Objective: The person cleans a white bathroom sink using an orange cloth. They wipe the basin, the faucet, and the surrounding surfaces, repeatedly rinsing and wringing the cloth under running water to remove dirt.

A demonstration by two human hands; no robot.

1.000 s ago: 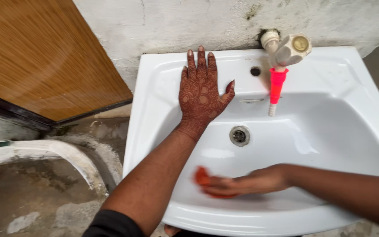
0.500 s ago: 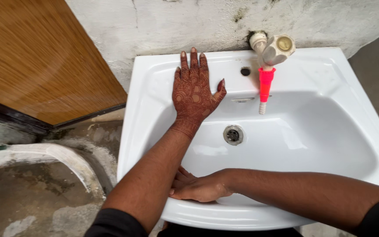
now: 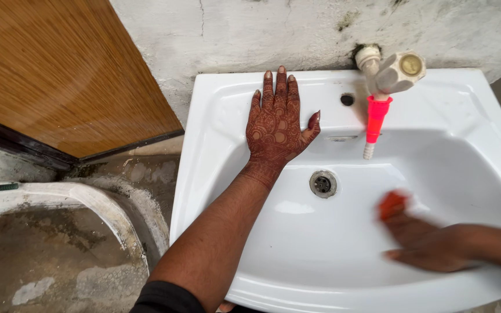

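— Scrubber (image 3: 391, 204), the small orange-red one: where does it sit against the drain (image 3: 323, 184)?

— Right of the drain and a touch lower, on the white inner slope of the sink (image 3: 215, 104). It is blurred, so its exact shape is hard to make out.

— Who has it?

— The right hand (image 3: 424, 246). It lies low in the bowl, right of the drain and nearer the front rim, with the scrubber at its fingertips. The blur hides the grip; I cannot tell whether the fingers pinch it or just press it flat against the porcelain.

— And the left hand (image 3: 278, 124)?

— Left of the drain and above it, flat on the sink's back ledge. Fingers straight and close together, thumb splayed toward the overflow slot. It holds nothing. Dark reddish patterns cover its back.

— What else stands around the drain?

— Above it and to the right, a cream tap (image 3: 394, 71) juts from the wall, with a pink nozzle (image 3: 374, 119) hanging over the bowl. Far to the left of the drain, past the sink's edge, a wooden door (image 3: 59, 69) stands above a wet concrete floor (image 3: 47, 255).
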